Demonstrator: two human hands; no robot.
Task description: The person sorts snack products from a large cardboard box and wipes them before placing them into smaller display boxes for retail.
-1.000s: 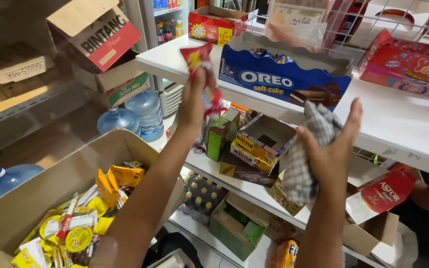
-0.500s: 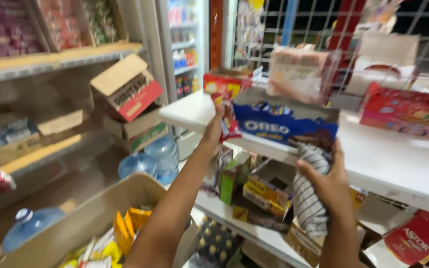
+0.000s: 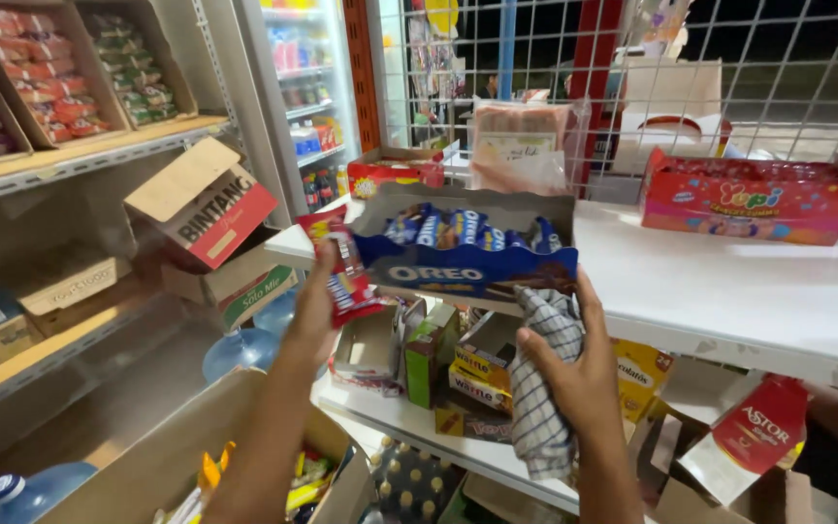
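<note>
left hand (image 3: 314,309) raised just left of the blue box (image 3: 465,254), pinched shut on a red packet (image 3: 343,270) near its lower edge; packet stands upright, top clear of the fingers, level with the box's left corner. right hand (image 3: 574,374) just below the box's right end, closed round a bunched checked cloth (image 3: 541,388); cloth's top touches or nearly touches the box front, the rest hangs down past the wrist. blue box sits at the front edge of the white shelf (image 3: 729,291), open-topped, packed with blue wrapped snacks. red tray (image 3: 751,199) well right of the box and further back; a smaller red carton (image 3: 395,171) behind-left of it. below the box, a lower shelf with small open cartons; lower left of it, a large cardboard box (image 3: 162,456) with yellow packets. handling, by look: packet light, thin film, crinkly and a bit slick, contents likely brittle, so hold by the edge seam, not squeezed mid-body. cloth soft, limp, easy to grip anywhere, best gathered in the fist. thumb side of left hand hidden, so the exact pinch is unclear.
</note>
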